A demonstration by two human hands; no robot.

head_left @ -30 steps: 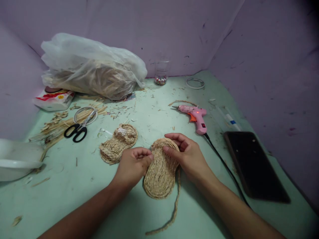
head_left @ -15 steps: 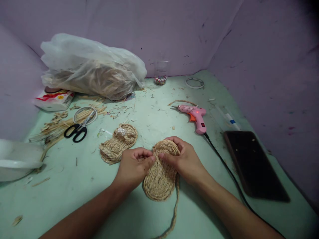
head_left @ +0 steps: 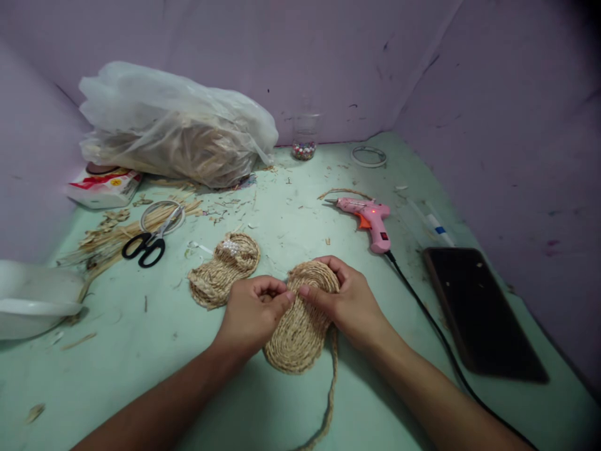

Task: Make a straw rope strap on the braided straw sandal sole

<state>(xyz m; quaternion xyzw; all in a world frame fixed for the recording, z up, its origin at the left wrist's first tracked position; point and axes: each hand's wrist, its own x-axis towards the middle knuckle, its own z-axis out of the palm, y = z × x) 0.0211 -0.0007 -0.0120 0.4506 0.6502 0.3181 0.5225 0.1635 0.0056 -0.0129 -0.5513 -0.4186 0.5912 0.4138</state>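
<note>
A woven sole (head_left: 300,338) of coiled, braided straw cord lies between my hands near the middle of the head view. My right hand (head_left: 350,300) is closed on its upper right edge, thumb on top and fingers behind. At its upper left edge, the thumb and forefinger of my left hand (head_left: 256,310) are pinched together on the cord. A loose tail of braided cord (head_left: 333,376) trails from the sole's right side toward the front. Left of it rests a small straw slipper (head_left: 220,275) with white beads on its strap.
A pink glue gun (head_left: 369,216) with its light lit lies right, beside a dark phone (head_left: 483,313). Black-handled scissors (head_left: 148,247), a plastic bag of straw (head_left: 178,131), a cup of beads (head_left: 304,150) and a white container (head_left: 35,304) stand left and back.
The sole's lower end has swung slightly left as my hands tilt it. Both hands keep nearly the same grip, and the view has shifted a little.
</note>
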